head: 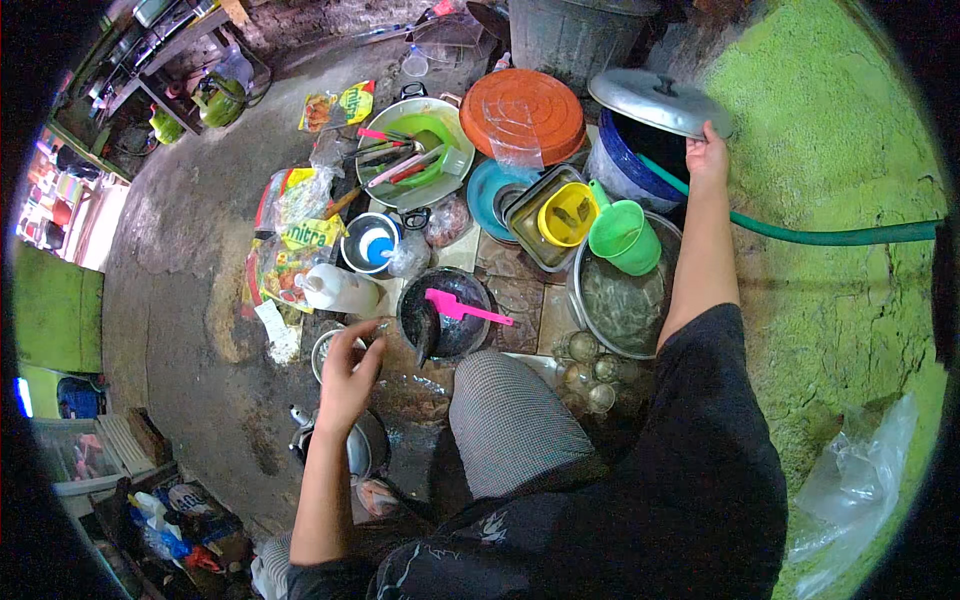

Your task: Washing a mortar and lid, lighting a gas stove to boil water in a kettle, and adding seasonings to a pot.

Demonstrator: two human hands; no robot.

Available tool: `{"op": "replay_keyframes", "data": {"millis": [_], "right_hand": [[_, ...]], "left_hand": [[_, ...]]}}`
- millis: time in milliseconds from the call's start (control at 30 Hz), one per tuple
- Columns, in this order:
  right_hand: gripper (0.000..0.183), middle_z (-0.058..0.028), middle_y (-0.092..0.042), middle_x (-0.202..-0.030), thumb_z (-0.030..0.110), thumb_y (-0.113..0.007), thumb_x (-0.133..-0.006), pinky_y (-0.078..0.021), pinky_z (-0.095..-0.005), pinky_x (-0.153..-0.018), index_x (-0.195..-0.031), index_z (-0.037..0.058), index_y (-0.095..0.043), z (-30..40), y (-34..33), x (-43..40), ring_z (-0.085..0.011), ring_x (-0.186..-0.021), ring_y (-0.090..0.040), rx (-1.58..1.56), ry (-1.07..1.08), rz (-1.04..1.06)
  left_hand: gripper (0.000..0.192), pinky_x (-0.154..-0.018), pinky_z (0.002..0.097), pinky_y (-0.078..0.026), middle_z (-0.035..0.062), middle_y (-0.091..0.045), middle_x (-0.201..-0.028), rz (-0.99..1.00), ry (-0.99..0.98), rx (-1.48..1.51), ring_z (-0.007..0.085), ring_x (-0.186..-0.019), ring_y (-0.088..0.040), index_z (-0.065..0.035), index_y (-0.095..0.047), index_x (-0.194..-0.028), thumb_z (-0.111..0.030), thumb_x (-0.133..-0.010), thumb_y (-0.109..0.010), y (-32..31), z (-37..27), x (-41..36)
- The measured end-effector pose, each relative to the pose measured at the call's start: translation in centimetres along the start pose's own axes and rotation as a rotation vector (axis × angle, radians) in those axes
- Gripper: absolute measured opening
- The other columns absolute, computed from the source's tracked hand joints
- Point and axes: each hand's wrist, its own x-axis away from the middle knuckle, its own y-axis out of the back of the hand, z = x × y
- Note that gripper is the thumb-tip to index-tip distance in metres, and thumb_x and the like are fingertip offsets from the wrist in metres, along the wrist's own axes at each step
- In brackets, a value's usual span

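My right hand (708,159) grips the rim of a domed aluminium lid (637,94), which is tilted over a blue bucket (611,169). A green hose (817,236) runs into that bucket. My left hand (351,371) hovers with fingers apart over a small white bowl (319,352) and covers part of it. Just right of that hand, a dark stone mortar (469,341) holds a pestle (426,337) and a pink spatula (457,306). Below my right forearm, a large metal basin (622,307) contains water. A green dipper (628,238) rests at its edge.
Several glasses (583,346) stand by my knee. A kettle (360,446) is at lower left. Beyond the mortar are a white bottle (341,291), a utensil-filled basin (375,191), an orange lid (480,112) and a yellow container (551,229). A green wall (825,150) borders the right side.
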Motion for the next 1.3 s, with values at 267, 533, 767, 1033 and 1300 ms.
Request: {"op": "replay_keyframes", "data": {"millis": [267, 533, 767, 1033, 1300], "right_hand": [[0.045, -0.0166, -0.054, -0.122, 0.013, -0.063, -0.082, -0.0465, -0.0429, -0.09, -0.122, 0.0002, -0.048, -1.2, 4.9, -2.8, -0.029, -0.108, -0.056, 0.569, -0.039, -0.665], [0.045, -0.0207, -0.045, -0.129, 0.02, -0.058, -0.082, -0.0427, -0.0402, -0.096, -0.121, 0.0027, -0.048, -1.6, 1.0, 1.5, -0.0351, -0.112, -0.052, 1.434, 0.126, -0.911], [0.024, -0.0185, -0.061, -0.104, 0.014, -0.046, -0.087, -0.0461, -0.0434, -0.087, -0.101, 0.0102, -0.065, -8.0, -2.6, 14.1, -0.0346, -0.101, -0.058, 2.224, 0.516, 0.965], [0.039, -0.0102, -0.035, -0.146, 0.024, -0.043, -0.091, -0.0093, -0.0476, -0.115, -0.123, 0.0098, -0.059, -13.9, 7.5, 12.0, -0.0304, -0.14, -0.019, 2.994, 1.094, 1.455], [0.03, -0.0172, -0.065, -0.106, 0.017, -0.05, -0.087, -0.0396, -0.0573, -0.088, -0.111, 0.0044, -0.062, -8.0, 5.6, 18.8, -0.0318, -0.088, -0.066, 3.238, 0.179, 1.064]], "left_hand": [[0.027, -0.074, 0.0216, -0.043, 0.0009, -0.061, -0.097, -0.329, 0.449, 0.181, 0.0077, -0.079, -0.054, -0.0014, -0.059, -0.114, -0.018, -0.093, -0.057, 7.6, 3.7, 9.7], [0.024, -0.071, 0.0209, -0.042, -0.0008, -0.06, -0.096, -0.382, 0.452, 0.291, 0.0067, -0.077, -0.053, -0.0035, -0.059, -0.112, -0.018, -0.093, -0.058, 10.6, 6.5, 13.3], [0.023, -0.07, 0.0208, -0.043, -0.0016, -0.06, -0.097, -0.407, 0.488, 0.156, 0.0058, -0.077, -0.051, -0.0042, -0.06, -0.111, -0.016, -0.092, -0.059, 15.9, 7.3, 14.9], [0.023, -0.071, 0.0201, -0.042, -0.0037, -0.059, -0.098, -0.541, 0.498, 0.053, 0.0054, -0.077, -0.05, -0.0066, -0.06, -0.112, -0.018, -0.091, -0.06, 17.6, 7.4, 15.1], [0.024, -0.076, 0.0234, -0.044, 0.0002, -0.06, -0.102, -0.382, 0.522, 0.049, 0.0084, -0.09, -0.054, -0.0034, -0.059, -0.111, -0.018, -0.093, -0.058, 18.3, 8.5, 15.2]]}}
